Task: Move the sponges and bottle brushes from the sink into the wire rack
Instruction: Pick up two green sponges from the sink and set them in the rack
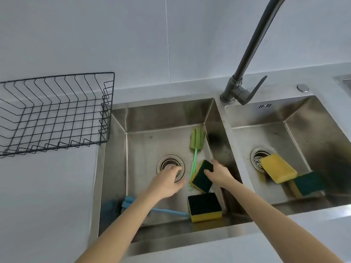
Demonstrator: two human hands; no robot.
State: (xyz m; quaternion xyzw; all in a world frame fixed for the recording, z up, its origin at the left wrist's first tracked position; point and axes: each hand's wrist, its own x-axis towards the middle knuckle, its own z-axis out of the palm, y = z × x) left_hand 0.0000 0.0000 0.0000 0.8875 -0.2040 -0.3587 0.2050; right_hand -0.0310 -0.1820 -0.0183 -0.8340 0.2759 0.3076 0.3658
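pale grey wall and a matching countertop (47,196), with a double stainless sink (218,111) set into it and a dark faucet (245,73) rising at the divider. both arms are down in the left basin. the right hand (218,172) has its fingers and thumb wrapped on a tilted sponge (202,177), green scouring face up, yellow edge showing along its lower left side. the left hand (167,182) hovers over the drain (165,162), fingers spread and loose, holding nothing.

just left of the gripped sponge, between the two hands, lies the green bottle brush (194,149), its foam head pointing away toward the back wall of the basin, its handle end touching the sponge's yellow edge. below the right hand, near the front wall, a second sponge (205,206) sits flat, dark side up. the blue bottle brush (171,212) runs under the left forearm, its handle tip reaching that second sponge.

to the right of the grip, over the divider, two more sponges lie in the right basin: a yellow-side-up sponge (278,170) overlapping that drain's edge, leaning on a green-faced sponge (307,184).

far to the left of both hands, on the counter, stands the black wire rack (55,114).
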